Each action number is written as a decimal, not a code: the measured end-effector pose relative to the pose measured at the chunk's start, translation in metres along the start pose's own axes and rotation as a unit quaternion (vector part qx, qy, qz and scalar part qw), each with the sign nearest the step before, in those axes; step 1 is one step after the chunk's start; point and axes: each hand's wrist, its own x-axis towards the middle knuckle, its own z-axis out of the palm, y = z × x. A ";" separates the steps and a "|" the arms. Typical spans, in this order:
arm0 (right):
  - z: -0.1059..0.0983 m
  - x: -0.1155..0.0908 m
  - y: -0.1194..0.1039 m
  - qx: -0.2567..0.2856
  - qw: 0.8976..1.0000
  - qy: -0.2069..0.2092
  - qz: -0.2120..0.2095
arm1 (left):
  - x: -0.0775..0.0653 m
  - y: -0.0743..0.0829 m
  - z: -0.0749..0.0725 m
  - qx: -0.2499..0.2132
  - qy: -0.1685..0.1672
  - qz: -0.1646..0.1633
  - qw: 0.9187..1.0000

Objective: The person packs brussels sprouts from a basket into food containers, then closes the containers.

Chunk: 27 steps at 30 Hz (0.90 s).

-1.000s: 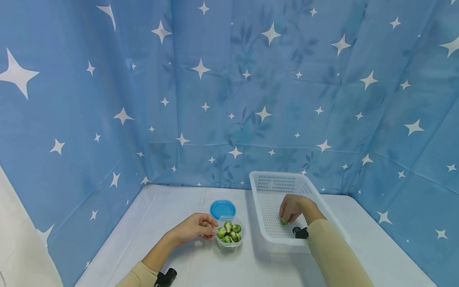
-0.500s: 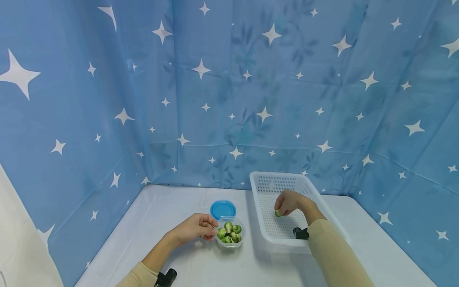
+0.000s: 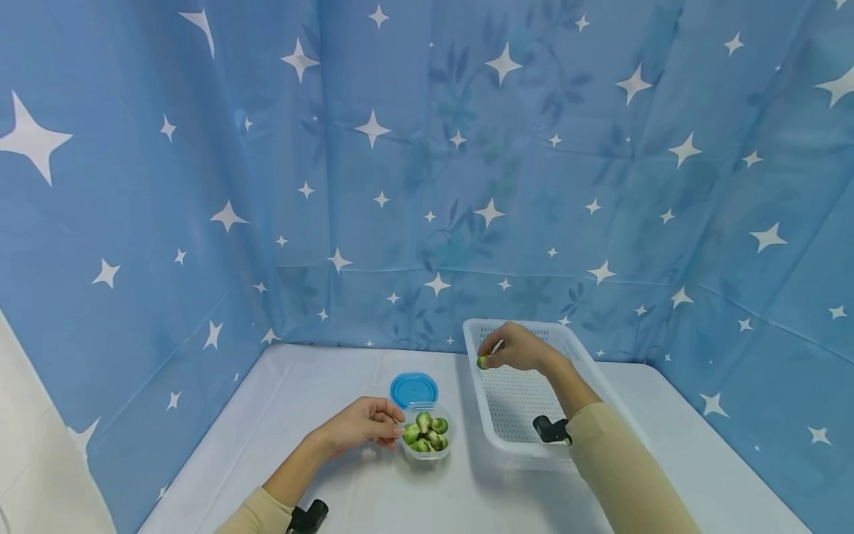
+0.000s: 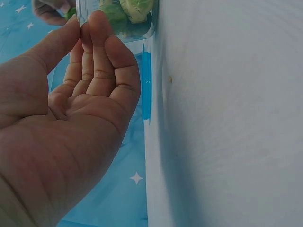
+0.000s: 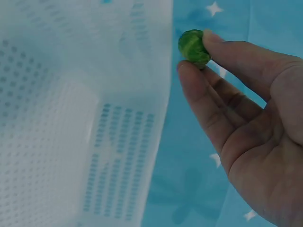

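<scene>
My right hand (image 3: 517, 350) pinches a green Brussels sprout (image 5: 193, 47) between thumb and fingertips. It is raised over the left rim of a white perforated plastic basket (image 3: 514, 404), whose floor shows bare below the hand. At the left, my left hand (image 3: 365, 424) pinches the rim of a small clear plastic container (image 3: 427, 455) with thumb and fingers. Several Brussels sprouts (image 3: 425, 423) lie heaped in that container. The left wrist view shows the thumb and fingertips meeting at the container's wall (image 4: 84, 12).
A round blue lid (image 3: 414, 390) lies on the white table (image 3: 347, 371) just behind the container. Blue star-patterned curtains (image 3: 427, 222) hang close behind and on both sides. A black wrist camera (image 3: 550, 429) on the right arm overlaps the basket.
My right hand has lifted the Brussels sprout off the basket's floor and carried it up and left to the basket's left rim. The left hand and container have stayed in place.
</scene>
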 end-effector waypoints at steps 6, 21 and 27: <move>0.006 0.002 -0.035 0.008 1.000 -0.002 -0.024 | 0.001 0.001 0.001 0.002 0.000 0.001 1.000; 0.042 0.005 -0.073 0.053 0.998 -0.016 -0.037 | -0.001 -0.001 -0.001 0.004 -0.005 0.001 1.000; 0.056 0.004 -0.075 0.069 0.996 -0.026 -0.056 | 0.001 -0.001 -0.001 0.005 -0.007 -0.002 1.000</move>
